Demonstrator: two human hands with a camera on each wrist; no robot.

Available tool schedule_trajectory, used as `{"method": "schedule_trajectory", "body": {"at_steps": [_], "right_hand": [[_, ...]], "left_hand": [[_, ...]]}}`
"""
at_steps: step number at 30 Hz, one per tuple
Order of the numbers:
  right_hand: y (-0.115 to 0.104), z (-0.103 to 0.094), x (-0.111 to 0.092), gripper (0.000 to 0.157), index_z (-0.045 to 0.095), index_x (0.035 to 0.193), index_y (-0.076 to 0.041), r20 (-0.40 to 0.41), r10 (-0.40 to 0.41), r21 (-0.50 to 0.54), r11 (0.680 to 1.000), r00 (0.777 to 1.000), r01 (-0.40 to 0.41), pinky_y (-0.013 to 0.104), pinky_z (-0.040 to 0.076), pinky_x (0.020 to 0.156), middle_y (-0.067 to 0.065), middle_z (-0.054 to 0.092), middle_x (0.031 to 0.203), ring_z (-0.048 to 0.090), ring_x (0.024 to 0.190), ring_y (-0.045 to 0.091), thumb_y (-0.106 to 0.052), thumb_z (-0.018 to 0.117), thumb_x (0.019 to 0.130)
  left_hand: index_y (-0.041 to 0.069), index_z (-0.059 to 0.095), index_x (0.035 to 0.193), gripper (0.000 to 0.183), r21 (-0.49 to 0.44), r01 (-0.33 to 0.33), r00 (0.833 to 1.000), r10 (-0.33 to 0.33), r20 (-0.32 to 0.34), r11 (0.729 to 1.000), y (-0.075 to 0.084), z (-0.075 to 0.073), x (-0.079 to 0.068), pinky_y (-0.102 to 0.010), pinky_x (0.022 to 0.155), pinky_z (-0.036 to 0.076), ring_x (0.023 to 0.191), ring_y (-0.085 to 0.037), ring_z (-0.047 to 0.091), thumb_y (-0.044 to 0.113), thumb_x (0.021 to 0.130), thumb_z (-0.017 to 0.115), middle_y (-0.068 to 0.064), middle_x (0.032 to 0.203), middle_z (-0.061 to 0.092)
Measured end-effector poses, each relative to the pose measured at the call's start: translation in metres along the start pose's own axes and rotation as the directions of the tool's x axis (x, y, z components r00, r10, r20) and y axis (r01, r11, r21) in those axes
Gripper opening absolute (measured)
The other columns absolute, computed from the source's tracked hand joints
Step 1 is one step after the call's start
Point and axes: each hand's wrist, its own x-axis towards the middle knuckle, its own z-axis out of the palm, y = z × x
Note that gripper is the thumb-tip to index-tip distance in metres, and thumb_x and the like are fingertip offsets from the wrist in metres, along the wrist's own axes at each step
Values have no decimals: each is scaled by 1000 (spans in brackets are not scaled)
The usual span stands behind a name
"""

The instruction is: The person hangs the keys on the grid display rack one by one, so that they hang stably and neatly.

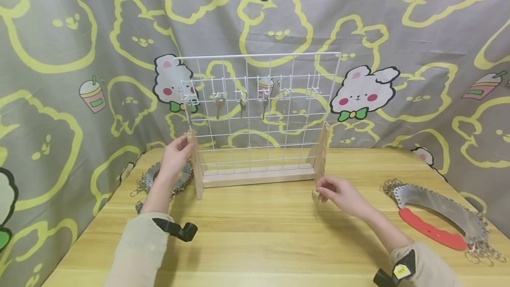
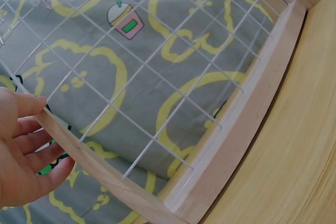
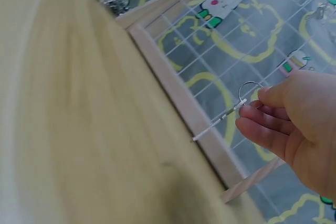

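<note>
A white wire grid rack (image 1: 255, 141) in a wooden stand faces me, with several keys, one a dark-topped key (image 1: 219, 106), on its white hooks. My left hand (image 1: 175, 156) grips the top of the stand's left wooden post, thumb on the near side in the left wrist view. Low by the right post, my right hand (image 1: 344, 196) pinches a thin metal ring (image 3: 242, 92) between thumb and fingertips. From that ring hangs a slim key (image 3: 216, 121), seen nearly edge-on in the right wrist view.
On the right lies a toothed, curved metal key holder with a red grip (image 1: 432, 229), hung with several rings. Another metal loop with many rings (image 1: 151, 176) lies behind my left forearm. A patterned grey curtain (image 1: 131, 34) hangs behind the wooden table (image 1: 255, 238).
</note>
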Motion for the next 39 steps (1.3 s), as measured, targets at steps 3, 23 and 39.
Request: {"method": "schedule_trajectory", "body": {"at_steps": [3,23,39], "right_hand": [[-4,-7,6,4,58,91,4,-40,-20,0,1000,999,20,33,56,63,6,62,77,61,68,12,0,56,91],[-55,-61,40,8,61,94,8,-299,-126,-156,984,946,82,21,54,59,17,65,81,60,65,5,7,60,86],[-92,-86,67,12,62,98,4,-383,-168,-212,973,909,90,15,51,61,15,65,83,60,66,4,-4,59,90]], "left_hand": [[3,27,145,58,-1,-3,1000,3,1,1000,1,0,0,-42,106,32,131,-29,34,25,97,50,-18,145,32],[2,27,145,58,4,-21,1000,21,0,1000,3,-1,-2,-41,106,33,132,-29,33,25,97,50,-18,146,32],[0,28,144,55,-13,-20,1000,20,-10,1000,1,2,-1,-40,105,35,130,-30,35,20,97,49,-19,144,34]]}}
